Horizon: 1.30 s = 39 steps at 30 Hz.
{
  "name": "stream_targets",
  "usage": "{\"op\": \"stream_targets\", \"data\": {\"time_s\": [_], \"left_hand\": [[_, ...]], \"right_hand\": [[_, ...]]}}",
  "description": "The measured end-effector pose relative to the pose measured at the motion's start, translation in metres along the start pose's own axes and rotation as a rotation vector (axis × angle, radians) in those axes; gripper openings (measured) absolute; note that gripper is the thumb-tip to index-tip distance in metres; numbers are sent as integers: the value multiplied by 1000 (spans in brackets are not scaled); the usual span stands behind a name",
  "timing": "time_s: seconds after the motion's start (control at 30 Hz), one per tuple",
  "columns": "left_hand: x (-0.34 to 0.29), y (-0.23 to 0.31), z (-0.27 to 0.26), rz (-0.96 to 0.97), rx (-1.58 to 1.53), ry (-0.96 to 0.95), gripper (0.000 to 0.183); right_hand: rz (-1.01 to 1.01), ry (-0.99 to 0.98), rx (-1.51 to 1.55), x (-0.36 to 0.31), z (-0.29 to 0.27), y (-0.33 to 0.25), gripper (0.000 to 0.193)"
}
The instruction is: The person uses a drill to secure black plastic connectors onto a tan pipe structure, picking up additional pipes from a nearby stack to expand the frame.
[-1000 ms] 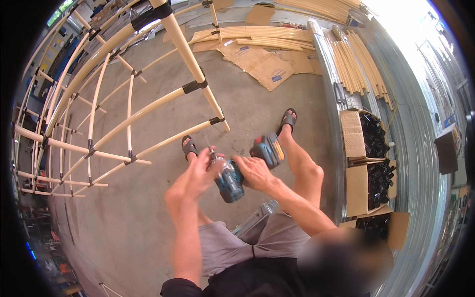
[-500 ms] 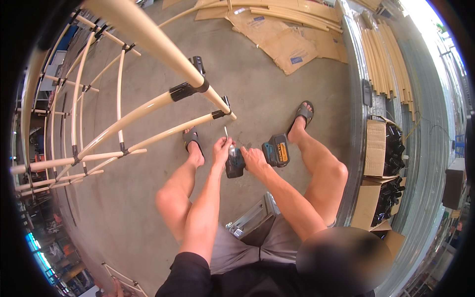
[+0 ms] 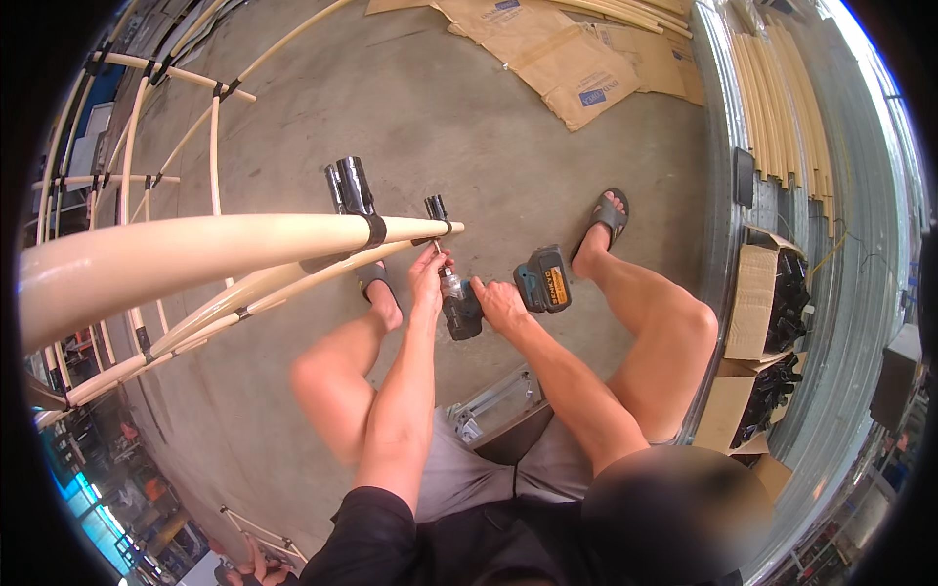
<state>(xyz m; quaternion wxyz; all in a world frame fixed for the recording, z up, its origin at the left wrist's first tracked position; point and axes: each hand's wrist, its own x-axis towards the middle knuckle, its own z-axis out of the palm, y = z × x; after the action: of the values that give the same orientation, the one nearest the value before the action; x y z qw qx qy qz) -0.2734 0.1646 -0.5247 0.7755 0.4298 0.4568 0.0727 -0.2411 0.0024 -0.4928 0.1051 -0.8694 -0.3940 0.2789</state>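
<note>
Seated worker with a power drill point(image 3: 463, 313) held between the knees, at the free end of a cream pipe point(image 3: 415, 230) frame. The right hand point(image 3: 500, 305) is wrapped about the drill's grip, the battery point(image 3: 542, 281) showing beyond it; the left hand point(image 3: 426, 278) is narrowed, fingers gathered round the bit point(image 3: 439, 248) ahead of the drill's nose. The bit points toward the small black connector point(image 3: 437, 207) near the pipe end; whether it touches, or whether a screw is also pinched there, is too small to tell. The step in hand appears to be lining up the bit with this joint; the next move calls for a steady drill, straight aim and fingertips clear of the bit.
</note>
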Motion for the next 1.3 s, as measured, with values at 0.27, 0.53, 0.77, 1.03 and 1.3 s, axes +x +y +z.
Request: {"op": "stream_targets", "data": {"time_s": [0.27, 0.53, 0.77, 1.03, 1.3], "left_hand": [[0, 6, -6, 10, 27, 19, 31], [-3, 2, -2, 20, 12, -36, 35], [0, 0, -4, 43, -18, -23, 35], [5, 3, -4, 8, 38, -37, 27], [6, 0, 0, 36, 72, -23, 26]], "right_hand": [[-30, -29, 16, 7, -5, 0, 47], [27, -88, 74, 2, -6, 2, 58], [13, -89, 50, 6, -3, 4, 59], [-18, -61, 41, 6, 5, 5, 54], [14, -69, 4, 5, -6, -4, 48]]}}
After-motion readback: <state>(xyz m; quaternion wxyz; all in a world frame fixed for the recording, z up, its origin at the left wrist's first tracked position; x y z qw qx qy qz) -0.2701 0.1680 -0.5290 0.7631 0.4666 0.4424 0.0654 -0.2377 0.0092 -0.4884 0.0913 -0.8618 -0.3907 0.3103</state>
